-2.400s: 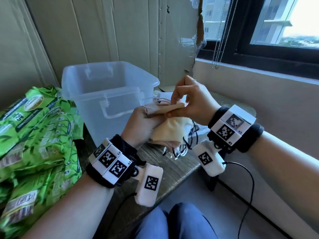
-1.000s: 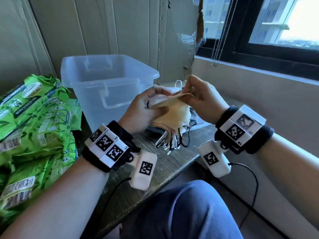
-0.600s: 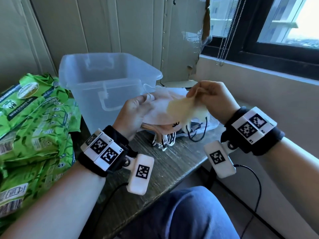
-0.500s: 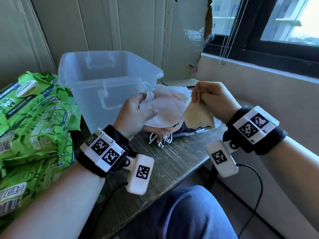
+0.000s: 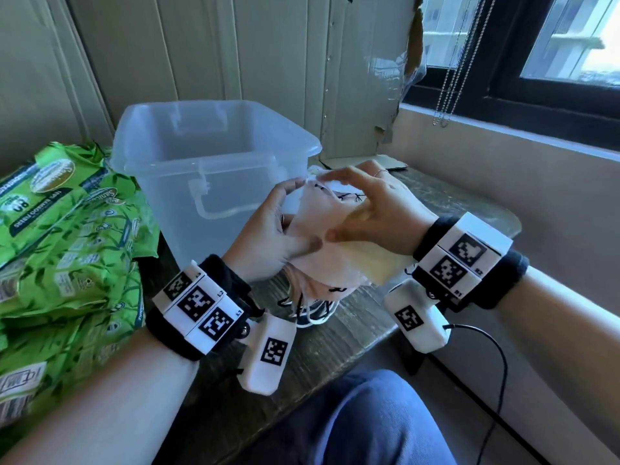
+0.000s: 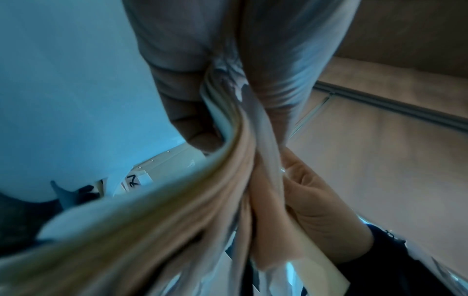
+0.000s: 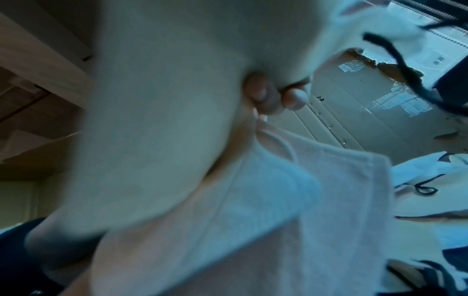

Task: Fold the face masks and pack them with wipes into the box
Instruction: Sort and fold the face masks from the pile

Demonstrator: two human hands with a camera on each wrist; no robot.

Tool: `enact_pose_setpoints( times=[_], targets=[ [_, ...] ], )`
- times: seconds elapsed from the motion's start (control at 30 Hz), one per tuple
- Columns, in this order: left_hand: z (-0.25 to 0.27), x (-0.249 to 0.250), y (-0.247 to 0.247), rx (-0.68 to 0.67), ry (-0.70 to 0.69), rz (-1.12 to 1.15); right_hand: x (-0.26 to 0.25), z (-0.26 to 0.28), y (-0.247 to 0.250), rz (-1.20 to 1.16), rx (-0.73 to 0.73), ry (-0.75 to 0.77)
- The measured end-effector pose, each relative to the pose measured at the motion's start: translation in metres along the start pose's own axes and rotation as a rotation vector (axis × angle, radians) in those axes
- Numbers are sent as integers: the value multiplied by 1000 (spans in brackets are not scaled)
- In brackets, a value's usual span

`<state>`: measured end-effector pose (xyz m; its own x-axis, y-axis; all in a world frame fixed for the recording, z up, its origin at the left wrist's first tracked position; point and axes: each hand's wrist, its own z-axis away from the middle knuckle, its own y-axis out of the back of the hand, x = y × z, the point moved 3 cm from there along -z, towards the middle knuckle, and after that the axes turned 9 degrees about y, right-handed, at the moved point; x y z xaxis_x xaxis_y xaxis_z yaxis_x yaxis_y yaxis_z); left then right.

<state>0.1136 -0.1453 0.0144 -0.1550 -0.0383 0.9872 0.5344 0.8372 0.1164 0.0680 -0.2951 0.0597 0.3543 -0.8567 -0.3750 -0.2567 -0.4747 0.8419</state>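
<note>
Resting in left hand's [image 5: 268, 236] grip: face masks [image 5: 322, 243]

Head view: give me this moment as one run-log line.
left hand: grips mask stack | right hand: presses yellow mask onto it | box: open | wipes: unpacked
</note>
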Motion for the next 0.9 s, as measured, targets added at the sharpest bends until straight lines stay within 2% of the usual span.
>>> enact_pose_setpoints(
  times=[0.1,0.17,0.27,0.37,0.43,0.57,0.7,0.8,0.9],
  targets=[
    [-3,-4,-1,0,30,66,2,-3,2,2,-12,-40],
    [-4,-6,0,67,48,158,9,-5,1,-69,-3,-76],
    [-3,-6,-2,178,36,313,18,-7,0,-181,72,-125],
    [-1,-5,-7,178,32,408,24,-7,-1,-281,168,-174],
    [-1,-6,-10,135,23,392,27,-6,-1,-331,206,-190],
    [1,-5,-11,91,-16,340,28,-1,-5,-374,186,-207],
    [1,-2,-6,109,-81,247,36,2,-1,-213,220,-281],
    [-1,-2,-5,98,-112,231,40,3,18,-183,336,-299],
    [-2,-4,-5,104,-102,233,38,1,37,-147,477,-197]
  ],
)
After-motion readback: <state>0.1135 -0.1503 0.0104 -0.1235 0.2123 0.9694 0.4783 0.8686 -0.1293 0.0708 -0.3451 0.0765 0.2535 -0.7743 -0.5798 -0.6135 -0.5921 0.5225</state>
